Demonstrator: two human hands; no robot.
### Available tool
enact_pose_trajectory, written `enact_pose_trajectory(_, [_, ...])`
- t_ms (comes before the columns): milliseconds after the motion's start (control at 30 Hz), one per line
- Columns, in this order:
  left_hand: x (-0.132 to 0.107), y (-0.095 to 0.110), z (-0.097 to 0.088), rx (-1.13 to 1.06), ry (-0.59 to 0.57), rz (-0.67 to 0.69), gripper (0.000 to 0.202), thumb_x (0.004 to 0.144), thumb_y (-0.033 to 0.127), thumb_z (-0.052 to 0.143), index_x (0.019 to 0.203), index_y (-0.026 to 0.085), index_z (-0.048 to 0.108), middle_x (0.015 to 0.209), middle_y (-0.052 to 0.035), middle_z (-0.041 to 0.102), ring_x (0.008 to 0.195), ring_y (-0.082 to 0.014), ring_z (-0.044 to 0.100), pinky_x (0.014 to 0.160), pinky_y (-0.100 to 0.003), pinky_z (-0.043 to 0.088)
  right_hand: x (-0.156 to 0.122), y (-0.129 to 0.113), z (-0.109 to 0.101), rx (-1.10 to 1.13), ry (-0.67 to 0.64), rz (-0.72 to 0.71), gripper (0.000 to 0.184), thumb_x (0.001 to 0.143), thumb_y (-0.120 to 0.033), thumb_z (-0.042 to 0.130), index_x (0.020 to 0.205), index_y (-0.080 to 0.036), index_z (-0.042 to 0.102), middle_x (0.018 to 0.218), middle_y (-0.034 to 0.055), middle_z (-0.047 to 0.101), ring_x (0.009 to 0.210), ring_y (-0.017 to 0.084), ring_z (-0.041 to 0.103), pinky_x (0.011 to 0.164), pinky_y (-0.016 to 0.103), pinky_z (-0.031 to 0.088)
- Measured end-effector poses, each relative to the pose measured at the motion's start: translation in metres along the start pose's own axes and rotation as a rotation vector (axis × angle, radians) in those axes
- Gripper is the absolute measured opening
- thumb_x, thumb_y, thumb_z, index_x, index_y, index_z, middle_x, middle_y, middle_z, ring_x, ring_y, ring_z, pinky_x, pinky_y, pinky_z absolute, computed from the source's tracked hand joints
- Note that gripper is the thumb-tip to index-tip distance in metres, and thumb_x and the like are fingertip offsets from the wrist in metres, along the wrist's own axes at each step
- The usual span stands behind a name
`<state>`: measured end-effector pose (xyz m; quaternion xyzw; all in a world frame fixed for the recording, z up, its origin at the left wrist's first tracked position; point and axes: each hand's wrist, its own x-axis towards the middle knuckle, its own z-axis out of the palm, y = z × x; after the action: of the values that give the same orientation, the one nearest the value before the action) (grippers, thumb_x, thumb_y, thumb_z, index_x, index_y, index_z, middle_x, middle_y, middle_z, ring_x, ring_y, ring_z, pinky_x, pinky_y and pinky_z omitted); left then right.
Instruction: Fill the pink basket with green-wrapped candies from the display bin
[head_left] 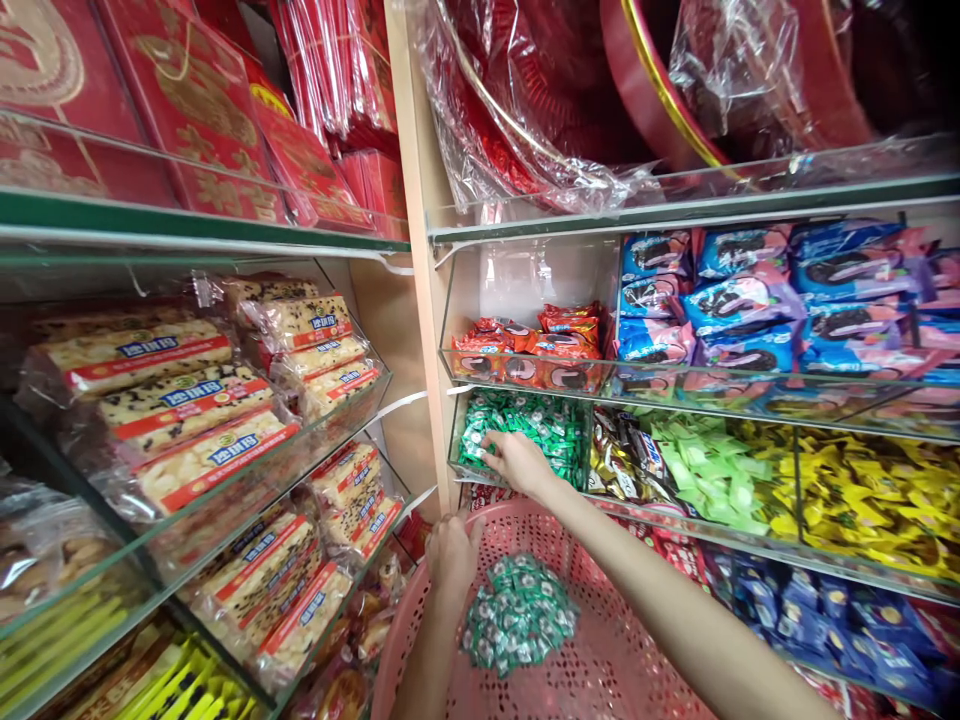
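A pink perforated plastic basket (600,640) stands in front of me, with a heap of green-wrapped candies (519,615) at its bottom. My left hand (454,552) is closed on its far left rim, fingers bent over the edge. Above the far rim, my right hand (517,460) reaches into a glass shelf compartment filled with more green-wrapped candies (559,425). Its thumb and fingers are drawn together at the left side of the pile, touching the candies. What lies between the fingertips is too small to make out.
Right of that compartment are brown-and-gold candies (619,450), light green packets (712,470) and yellow packets (877,500). Blue cookie packs (742,300) sit above, behind a glass lip. A wooden upright (424,250) divides these shelves from wrapped puffed-rice bars (217,440) at left.
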<state>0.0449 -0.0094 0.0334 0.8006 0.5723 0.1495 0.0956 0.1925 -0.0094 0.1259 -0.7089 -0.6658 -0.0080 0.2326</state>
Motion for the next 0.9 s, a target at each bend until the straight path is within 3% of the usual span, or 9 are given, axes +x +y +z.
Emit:
enact_pose_trajectory(300, [0.001, 0.0, -0.001, 0.017, -0.007, -0.01, 0.046, 0.09, 0.045, 0.034, 0.114, 0.019, 0.063, 0.099, -0.0134, 0.069, 0.095, -0.0242, 0.062, 0.075, -0.029, 0.042, 0.012, 0.0, 0.015, -0.126, -0.047, 0.038, 0.022, 0.081, -0.028, 0.058, 0.102, -0.023, 0.062, 0.092, 0.0072, 0.069, 0.088, 0.021, 0.063, 0.065, 0.025, 0.038])
enact_pose_trajectory(567, [0.002, -0.001, 0.001, 0.014, -0.002, -0.01, 0.047, 0.09, 0.046, 0.035, 0.117, 0.02, 0.062, 0.1, -0.0131, 0.069, 0.096, -0.0238, 0.062, 0.075, -0.028, 0.041, 0.011, 0.001, 0.014, -0.175, -0.067, 0.036, 0.027, 0.083, -0.034, 0.054, 0.104, -0.022, 0.064, 0.098, 0.0106, 0.069, 0.092, 0.023, 0.063, 0.067, 0.026, 0.04])
enact_pose_trajectory(700, [0.001, 0.0, 0.0, 0.015, -0.009, -0.018, 0.047, 0.09, 0.045, 0.035, 0.119, 0.019, 0.061, 0.1, -0.0134, 0.068, 0.096, -0.0237, 0.062, 0.076, -0.028, 0.041, 0.014, 0.001, 0.013, -0.112, -0.065, 0.065, 0.027, 0.08, -0.032, 0.057, 0.103, -0.021, 0.065, 0.094, 0.0088, 0.069, 0.091, 0.021, 0.063, 0.066, 0.024, 0.038])
enact_pose_trajectory(900, [0.001, 0.0, -0.002, 0.015, -0.012, -0.025, 0.046, 0.089, 0.046, 0.035, 0.114, 0.019, 0.064, 0.099, -0.013, 0.069, 0.096, -0.0238, 0.062, 0.075, -0.028, 0.041, 0.016, 0.005, 0.012, 0.112, -0.045, 0.065, 0.018, 0.074, -0.031, 0.06, 0.084, -0.019, 0.067, 0.075, 0.0034, 0.068, 0.071, 0.015, 0.061, 0.058, 0.021, 0.034])
